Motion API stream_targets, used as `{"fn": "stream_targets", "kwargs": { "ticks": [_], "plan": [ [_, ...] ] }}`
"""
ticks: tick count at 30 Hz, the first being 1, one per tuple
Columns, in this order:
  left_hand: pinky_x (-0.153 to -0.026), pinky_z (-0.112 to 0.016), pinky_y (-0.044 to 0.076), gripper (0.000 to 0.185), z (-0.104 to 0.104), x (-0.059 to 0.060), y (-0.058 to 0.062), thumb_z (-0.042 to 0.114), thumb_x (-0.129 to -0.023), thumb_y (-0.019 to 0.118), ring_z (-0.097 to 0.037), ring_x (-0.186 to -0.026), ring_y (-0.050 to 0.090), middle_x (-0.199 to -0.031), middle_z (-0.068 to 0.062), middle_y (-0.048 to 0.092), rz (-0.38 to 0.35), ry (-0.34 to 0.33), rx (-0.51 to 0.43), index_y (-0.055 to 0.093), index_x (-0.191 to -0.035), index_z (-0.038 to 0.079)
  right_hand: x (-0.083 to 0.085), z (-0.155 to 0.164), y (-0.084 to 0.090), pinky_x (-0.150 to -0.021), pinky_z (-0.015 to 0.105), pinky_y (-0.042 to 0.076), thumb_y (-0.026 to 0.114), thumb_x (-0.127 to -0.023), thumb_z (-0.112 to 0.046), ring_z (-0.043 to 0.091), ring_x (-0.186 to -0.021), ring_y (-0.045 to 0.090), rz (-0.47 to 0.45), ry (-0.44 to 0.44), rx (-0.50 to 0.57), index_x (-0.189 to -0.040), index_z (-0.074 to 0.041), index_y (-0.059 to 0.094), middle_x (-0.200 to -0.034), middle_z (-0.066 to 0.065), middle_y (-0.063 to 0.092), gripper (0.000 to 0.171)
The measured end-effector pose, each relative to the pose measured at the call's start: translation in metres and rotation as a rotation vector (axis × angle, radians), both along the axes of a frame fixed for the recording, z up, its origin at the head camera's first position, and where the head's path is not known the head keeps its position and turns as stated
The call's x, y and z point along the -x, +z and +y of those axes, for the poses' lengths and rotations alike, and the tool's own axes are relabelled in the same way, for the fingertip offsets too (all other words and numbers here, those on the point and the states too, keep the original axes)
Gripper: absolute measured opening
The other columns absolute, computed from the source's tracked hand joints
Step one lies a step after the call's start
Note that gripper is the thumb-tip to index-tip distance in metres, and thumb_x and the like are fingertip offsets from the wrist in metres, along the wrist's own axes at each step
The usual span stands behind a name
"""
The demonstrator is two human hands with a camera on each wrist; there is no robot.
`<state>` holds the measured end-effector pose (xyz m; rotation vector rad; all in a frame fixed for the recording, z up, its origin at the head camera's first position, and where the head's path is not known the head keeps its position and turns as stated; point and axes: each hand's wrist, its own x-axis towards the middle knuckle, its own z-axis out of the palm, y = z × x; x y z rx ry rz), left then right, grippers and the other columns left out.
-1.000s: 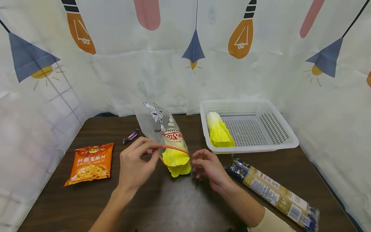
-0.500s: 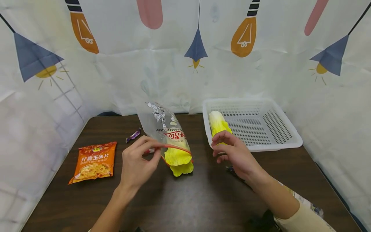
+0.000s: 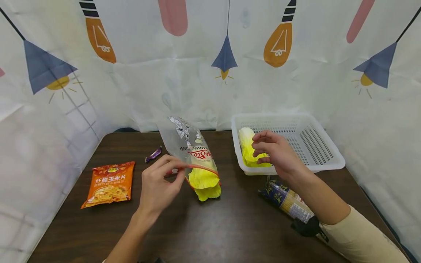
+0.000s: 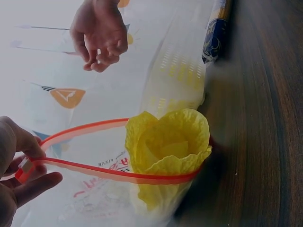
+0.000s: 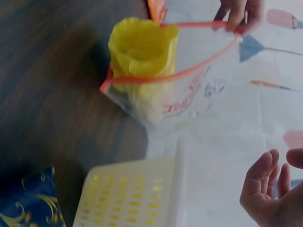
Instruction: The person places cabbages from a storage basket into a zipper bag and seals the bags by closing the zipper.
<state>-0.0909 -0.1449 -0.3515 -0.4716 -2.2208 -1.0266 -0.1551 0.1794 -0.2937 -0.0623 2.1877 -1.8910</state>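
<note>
My left hand [image 3: 161, 184] pinches the red zip edge of a clear printed zip-lock bag [image 3: 177, 137] at its left corner. The bag's mouth gapes toward me, and a yellow napa cabbage [image 4: 165, 137] lies inside with its leafy end sticking out. My right hand [image 3: 279, 155] hovers over the near left part of a white plastic basket [image 3: 338, 162], fingers loosely bent and holding nothing. Beneath and beside its fingertips, a second napa cabbage [image 3: 246, 140] lies along the basket's left wall, white stem end toward the back.
An orange snack bag [image 3: 110, 184] lies at the left of the dark wooden table [image 3: 210, 226]. Behind the left hand is a small purple wrapped candy [image 3: 153, 154]. A long blue and gold packet [image 3: 286, 201] lies partly under the right forearm. A printed cloth [image 3: 194, 87] hangs behind.
My right hand has moved from beside the bag's mouth rightward and away from me, to above the basket. The left hand keeps its hold on the bag's edge.
</note>
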Motion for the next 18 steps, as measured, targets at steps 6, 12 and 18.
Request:
{"fn": "stream_targets", "kwargs": {
  "ticks": [6,12,18],
  "plan": [
    [-0.069,-0.012,0.053,0.022,-0.001,0.001,0.000,-0.005,-0.080,0.079,-0.013,-0.077,0.064,-0.089,-0.001,0.073,0.019,-0.014,0.004,0.082,-0.091,0.013,0.017,0.003,0.002,-0.077,0.030,0.060,0.060,-0.103,-0.017,0.023,-0.094,0.064,-0.019,-0.013,-0.041,-0.121,-0.007,0.056,-0.119,0.007,0.058,0.020],
    [-0.068,-0.012,0.050,0.024,-0.001,0.003,-0.002,-0.006,-0.081,0.078,-0.011,-0.076,0.062,-0.089,0.003,0.072,0.022,-0.012,0.005,0.082,-0.091,0.016,0.032,0.005,0.009,-0.080,0.029,0.061,0.058,-0.104,-0.016,0.025,-0.098,0.066,-0.039,0.014,-0.049,-0.123,-0.005,0.054,-0.126,0.010,0.056,0.022],
    [-0.065,-0.014,0.048,0.026,0.000,0.002,-0.004,-0.006,-0.081,0.078,-0.008,-0.075,0.060,-0.089,0.009,0.071,0.031,-0.001,0.008,0.081,-0.089,0.018,0.048,0.005,0.017,-0.095,0.040,0.060,0.057,-0.105,-0.018,0.027,-0.108,0.068,-0.049,0.115,-0.149,-0.129,-0.001,0.053,-0.143,0.019,0.053,0.030]
  ]
}}
